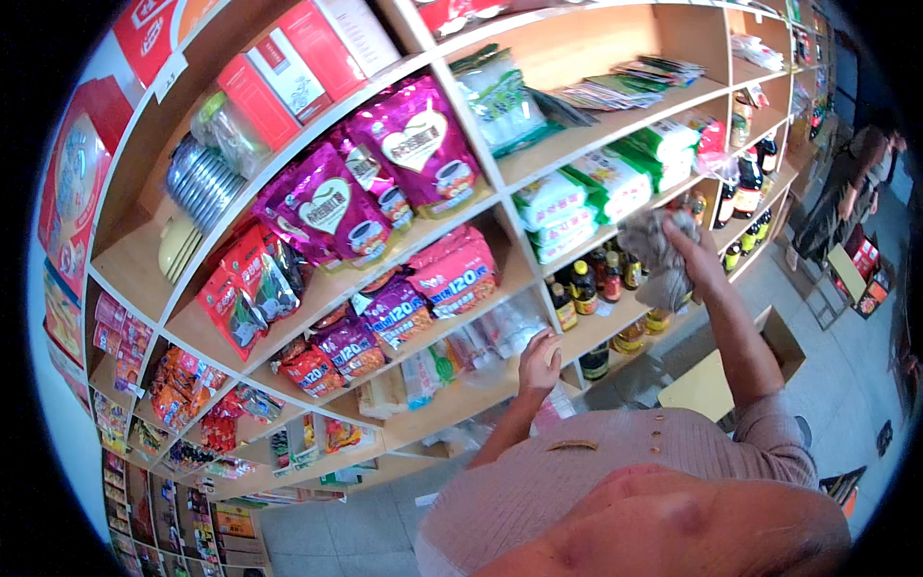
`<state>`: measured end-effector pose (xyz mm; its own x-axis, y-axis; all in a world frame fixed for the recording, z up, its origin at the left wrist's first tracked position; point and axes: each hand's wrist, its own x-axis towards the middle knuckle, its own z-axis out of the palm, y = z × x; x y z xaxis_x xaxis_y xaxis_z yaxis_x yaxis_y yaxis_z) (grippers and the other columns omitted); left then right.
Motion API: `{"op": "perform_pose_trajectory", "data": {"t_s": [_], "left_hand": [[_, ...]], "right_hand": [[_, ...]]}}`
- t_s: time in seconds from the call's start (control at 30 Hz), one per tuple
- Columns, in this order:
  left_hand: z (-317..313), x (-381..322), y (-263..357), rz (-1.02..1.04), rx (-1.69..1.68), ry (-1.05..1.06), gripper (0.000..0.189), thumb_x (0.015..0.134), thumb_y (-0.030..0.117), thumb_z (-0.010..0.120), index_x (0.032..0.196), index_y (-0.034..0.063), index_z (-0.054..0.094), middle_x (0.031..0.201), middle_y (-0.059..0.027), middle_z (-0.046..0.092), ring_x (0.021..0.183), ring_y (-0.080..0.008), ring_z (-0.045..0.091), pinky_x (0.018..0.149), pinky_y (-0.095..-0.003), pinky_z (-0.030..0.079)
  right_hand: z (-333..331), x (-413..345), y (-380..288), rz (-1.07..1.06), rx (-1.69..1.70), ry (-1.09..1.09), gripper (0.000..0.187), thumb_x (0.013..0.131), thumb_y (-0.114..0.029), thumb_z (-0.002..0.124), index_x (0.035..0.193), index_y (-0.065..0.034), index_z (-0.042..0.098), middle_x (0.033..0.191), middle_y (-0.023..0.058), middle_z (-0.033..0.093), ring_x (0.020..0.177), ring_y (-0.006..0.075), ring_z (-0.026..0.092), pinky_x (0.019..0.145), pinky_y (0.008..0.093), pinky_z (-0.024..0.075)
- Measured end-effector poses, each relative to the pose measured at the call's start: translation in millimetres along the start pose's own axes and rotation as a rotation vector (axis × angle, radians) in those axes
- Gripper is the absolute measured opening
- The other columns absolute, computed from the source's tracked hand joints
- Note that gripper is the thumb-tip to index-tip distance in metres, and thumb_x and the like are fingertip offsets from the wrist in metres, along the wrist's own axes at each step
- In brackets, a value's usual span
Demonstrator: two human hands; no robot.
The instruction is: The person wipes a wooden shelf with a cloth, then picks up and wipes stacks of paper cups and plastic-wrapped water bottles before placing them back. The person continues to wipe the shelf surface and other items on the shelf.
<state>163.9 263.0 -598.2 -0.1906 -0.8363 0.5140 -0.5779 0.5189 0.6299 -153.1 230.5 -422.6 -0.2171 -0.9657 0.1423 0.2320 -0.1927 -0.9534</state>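
Observation:
My right hand (689,245) grips a crumpled grey cloth (660,263), held up in front of the shelf of green-and-white packs (613,180) and the dark sauce bottles (584,285) below them. Lower and to the left, my left hand (541,364) is raised with bent fingers near clear plastic bags (508,321) on a lower shelf. I see nothing in it, but whether it touches the shelf edge is unclear. Purple pouches (328,205) stand on a shelf further left, above purple and pink snack packs (393,310).
Wooden shelving (519,249) fills the left and middle. Stacked metal bowls (205,177) and red boxes (263,86) stand at upper left. An open cardboard box (786,346) sits on the tiled floor beside my right arm. Another person (840,195) is at far right, near a box of goods (869,278).

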Motion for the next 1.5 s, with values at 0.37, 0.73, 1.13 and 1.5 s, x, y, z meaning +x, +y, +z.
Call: {"op": "perform_pose_trajectory", "data": {"t_s": [0.37,0.73,1.13,1.5], "left_hand": [[-101,-1,-103,-0.071,0.176,0.057,0.023,0.084,0.005,0.063,0.107,0.0060,0.067,0.119,-0.0159,0.063,0.114,-0.0311,0.058,0.100,-0.0391,0.043],[-105,25,-108,-0.160,0.175,0.230,0.018,0.085,0.002,0.060,0.100,0.0029,0.069,0.105,-0.0189,0.067,0.101,-0.0354,0.064,0.090,-0.0420,0.048],[-55,77,-86,-0.104,0.276,0.194,0.014,0.083,0.007,0.064,0.096,0.0035,0.069,0.101,-0.0161,0.069,0.096,-0.0333,0.065,0.089,-0.0403,0.048],[-50,102,-70,-0.093,0.246,0.288,0.013,0.086,0.009,0.062,0.097,0.0049,0.069,0.103,-0.0125,0.069,0.094,-0.0287,0.066,0.085,-0.0379,0.047]], "right_hand": [[221,181,-154,-1.591,-0.624,0.246,0.031,0.087,-0.013,0.066,0.118,-0.0073,0.061,0.117,0.0118,0.058,0.107,0.0276,0.058,0.092,0.0360,0.0460],[293,194,-112,-1.571,-0.654,0.148,0.071,0.060,0.003,0.069,0.128,-0.0127,0.056,0.122,0.0093,0.054,0.108,0.0317,0.051,0.094,0.0418,0.0444],[223,246,-119,-1.611,-0.817,0.354,0.066,0.059,-0.002,0.065,0.124,-0.0063,0.056,0.121,0.0056,0.054,0.096,0.0270,0.050,0.079,0.0388,0.0431],[211,260,-115,-1.668,-0.835,0.259,0.077,0.058,0.006,0.064,0.132,-0.0116,0.054,0.127,0.0060,0.053,0.101,0.0287,0.050,0.088,0.0388,0.0449]]}}
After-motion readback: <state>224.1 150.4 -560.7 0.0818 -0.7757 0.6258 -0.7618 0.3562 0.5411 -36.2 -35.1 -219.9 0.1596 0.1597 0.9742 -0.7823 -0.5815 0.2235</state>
